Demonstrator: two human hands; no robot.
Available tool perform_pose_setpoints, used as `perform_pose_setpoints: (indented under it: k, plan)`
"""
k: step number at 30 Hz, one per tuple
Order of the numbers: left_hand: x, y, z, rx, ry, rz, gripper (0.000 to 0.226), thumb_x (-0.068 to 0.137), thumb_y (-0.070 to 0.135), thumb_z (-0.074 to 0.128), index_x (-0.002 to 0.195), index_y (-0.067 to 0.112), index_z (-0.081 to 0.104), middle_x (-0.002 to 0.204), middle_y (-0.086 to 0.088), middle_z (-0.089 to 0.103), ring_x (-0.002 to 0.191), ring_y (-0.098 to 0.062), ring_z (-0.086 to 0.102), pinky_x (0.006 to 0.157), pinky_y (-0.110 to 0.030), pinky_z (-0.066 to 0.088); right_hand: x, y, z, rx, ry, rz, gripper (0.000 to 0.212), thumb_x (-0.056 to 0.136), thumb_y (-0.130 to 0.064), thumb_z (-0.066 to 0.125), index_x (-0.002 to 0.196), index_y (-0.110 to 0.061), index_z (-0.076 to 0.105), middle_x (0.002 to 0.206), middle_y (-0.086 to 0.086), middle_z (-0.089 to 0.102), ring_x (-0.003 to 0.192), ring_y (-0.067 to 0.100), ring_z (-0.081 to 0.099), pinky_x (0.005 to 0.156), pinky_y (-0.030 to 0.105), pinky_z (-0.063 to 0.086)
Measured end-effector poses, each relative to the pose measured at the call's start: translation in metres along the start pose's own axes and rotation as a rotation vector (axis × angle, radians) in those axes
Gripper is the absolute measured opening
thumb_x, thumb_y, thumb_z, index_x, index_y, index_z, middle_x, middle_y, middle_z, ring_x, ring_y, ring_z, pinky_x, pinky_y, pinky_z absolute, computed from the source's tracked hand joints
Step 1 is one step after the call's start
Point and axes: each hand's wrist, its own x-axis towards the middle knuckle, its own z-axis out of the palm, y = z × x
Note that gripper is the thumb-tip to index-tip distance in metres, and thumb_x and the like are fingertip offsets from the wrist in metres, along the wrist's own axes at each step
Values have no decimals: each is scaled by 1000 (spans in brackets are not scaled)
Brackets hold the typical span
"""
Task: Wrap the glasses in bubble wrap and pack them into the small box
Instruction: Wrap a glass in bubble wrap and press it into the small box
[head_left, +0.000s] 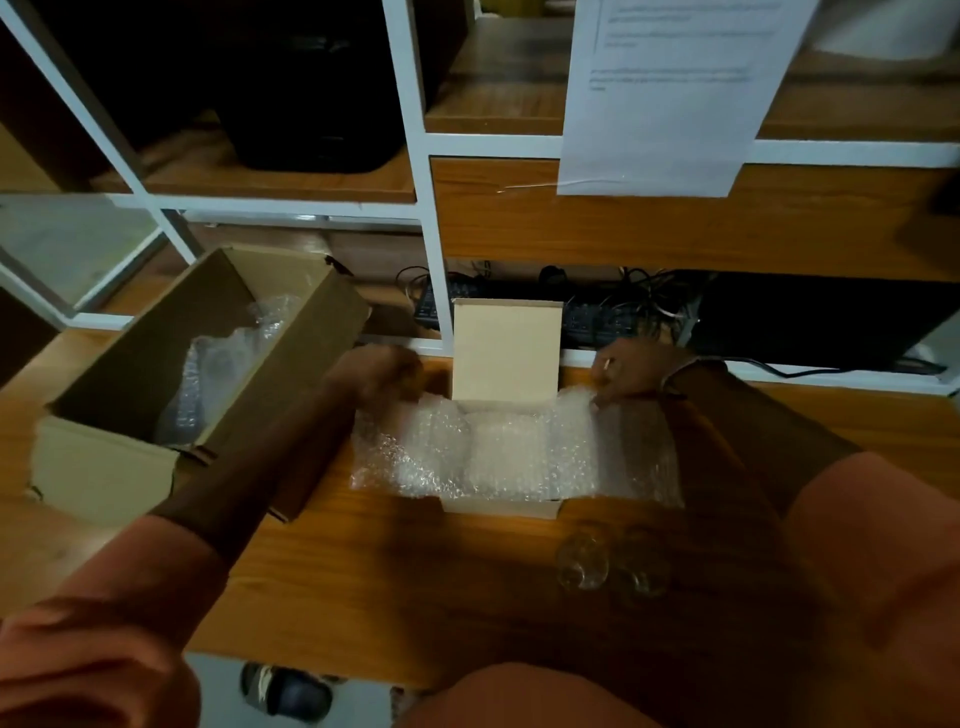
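A sheet of bubble wrap (519, 452) lies draped across the small open box (501, 506), sagging into it and spilling over both sides. The box's lid flap (506, 348) stands upright at the back. My left hand (382, 371) grips the sheet's far left corner. My right hand (631, 371) pinches its far right edge. Two clear glasses (582, 564) (641, 571) sit on the wooden table near the front, to the right, bare and apart from both hands.
A larger open cardboard box (202, 364) holding more bubble wrap stands at the left. Behind the table rises a white-framed wooden shelf (431, 218) with cables, a power strip (587, 317) and a hanging paper sheet (670, 88).
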Motion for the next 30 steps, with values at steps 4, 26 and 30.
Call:
perform_pose_setpoints:
  k: [4,26,30]
  plan:
    - [-11,26,10,130,153,171,32,93,45,76,119,26,71,114,7,70,100,-13,68,88,-38,59,-5,-39,11,-40,226,-196,45,71,-57,90,98,-25,73,101,-5,69,94,17,64,75,32,50]
    - [6,55,131,956,-246,329,51,98,54,60,123,12,73,130,-11,73,131,-30,60,125,-52,22,14,-90,138,-644,98,-352,72,86,-68,67,146,-30,56,132,5,66,122,28,59,103,46,37]
    - [10,60,134,992,-251,330,44,102,49,60,118,11,73,118,-10,78,117,-29,69,123,-53,32,12,-95,136,-676,102,-353,64,89,-63,67,141,-27,61,131,6,67,123,29,59,106,47,35]
